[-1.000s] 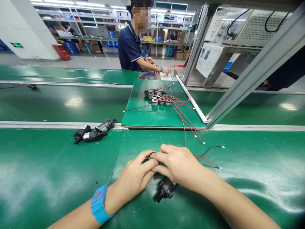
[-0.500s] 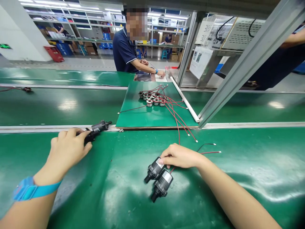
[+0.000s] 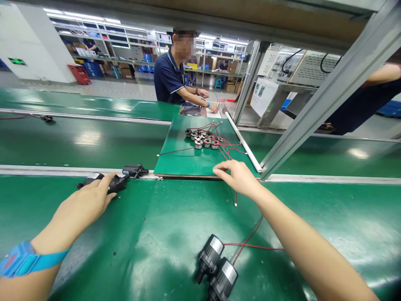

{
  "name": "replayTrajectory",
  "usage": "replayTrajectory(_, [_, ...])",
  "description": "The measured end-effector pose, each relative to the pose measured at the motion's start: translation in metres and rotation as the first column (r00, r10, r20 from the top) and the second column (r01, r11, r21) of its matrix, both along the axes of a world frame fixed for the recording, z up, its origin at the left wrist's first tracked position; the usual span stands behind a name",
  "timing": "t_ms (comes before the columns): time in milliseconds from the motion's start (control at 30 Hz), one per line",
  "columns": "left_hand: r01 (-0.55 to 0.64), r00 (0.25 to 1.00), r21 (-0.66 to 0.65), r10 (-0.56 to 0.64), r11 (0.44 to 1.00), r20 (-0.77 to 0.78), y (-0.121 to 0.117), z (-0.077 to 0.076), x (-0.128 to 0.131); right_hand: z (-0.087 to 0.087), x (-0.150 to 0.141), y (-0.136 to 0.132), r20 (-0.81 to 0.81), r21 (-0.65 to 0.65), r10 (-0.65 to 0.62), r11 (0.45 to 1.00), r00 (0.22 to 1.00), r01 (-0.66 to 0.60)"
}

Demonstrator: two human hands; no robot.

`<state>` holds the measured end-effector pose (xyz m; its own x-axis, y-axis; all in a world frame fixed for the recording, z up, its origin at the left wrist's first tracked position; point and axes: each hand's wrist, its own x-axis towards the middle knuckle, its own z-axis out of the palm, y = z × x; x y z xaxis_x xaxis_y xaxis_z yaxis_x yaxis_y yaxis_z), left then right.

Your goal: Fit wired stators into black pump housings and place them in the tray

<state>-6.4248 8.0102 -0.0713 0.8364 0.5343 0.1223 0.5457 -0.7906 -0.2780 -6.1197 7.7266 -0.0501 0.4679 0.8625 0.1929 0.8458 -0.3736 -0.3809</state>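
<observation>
My left hand (image 3: 83, 207) lies with fingers stretched out against a black pump (image 3: 94, 179) at the bench's far edge, not wrapped round it. Another black pump (image 3: 134, 170) sits just beyond, on the white rail. My right hand (image 3: 236, 177) is over the near edge of the raised green board, fingers apart and nothing visible in them. Past its fingertips, several round stators (image 3: 206, 140) with red and black leads are clustered on the board. Closer to me, one black pump (image 3: 211, 253) rests beside a second pump (image 3: 224, 278), both trailing wires.
The raised green board (image 3: 178, 163) bridges the channel, with a white tube (image 3: 242, 142) along its right side. A slanted metal post (image 3: 319, 96) rises at right. Across the bench, a co-worker (image 3: 169, 79) handles something small. A wired part (image 3: 47, 118) lies far left.
My right hand has let go of the pump by me and moved forward to the board. My left hand has drawn slightly back and left, its fingers straighter. The view has tilted up.
</observation>
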Motion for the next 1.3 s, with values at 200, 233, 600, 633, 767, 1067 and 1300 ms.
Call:
replayTrajectory(200, [0.186,0.967,-0.542,-0.053,0.819,0.251,-0.011,-0.018,0.012,0.000,0.039,0.097,0.232,-0.014,-0.162,0.985,0.959,0.170])
replayTrajectory(233, [0.215,0.960,-0.608,-0.052,0.764,0.275,-0.016,-0.020,0.016,-0.001,0.041,0.110,0.249,-0.018,-0.182,0.981,0.951,0.192])
replayTrajectory(600, [0.270,0.963,-0.802,-0.164,0.532,0.216,-0.051,-0.013,0.033,-0.011,0.044,0.151,0.313,-0.177,-0.193,0.950,0.930,0.257])
replayTrajectory(633, [0.279,0.960,-0.799,-0.133,0.532,0.247,-0.053,-0.013,0.035,-0.010,0.042,0.151,0.301,-0.186,-0.196,0.948,0.933,0.259])
replayTrajectory(767, [0.365,0.907,-0.771,-0.010,0.522,0.422,-0.069,-0.016,0.043,-0.005,0.035,0.152,0.238,-0.208,-0.196,0.946,0.951,0.247])
replayTrajectory(1067, [0.566,0.797,-0.697,-0.076,0.441,0.599,-0.105,-0.043,0.051,-0.005,0.026,0.151,0.121,0.002,-0.141,0.990,0.983,0.141])
replayTrajectory(1300, [0.667,0.575,-0.439,-0.041,0.602,0.817,-0.106,-0.048,0.041,0.027,-0.006,0.083,0.201,0.607,-0.142,0.794,0.969,-0.010])
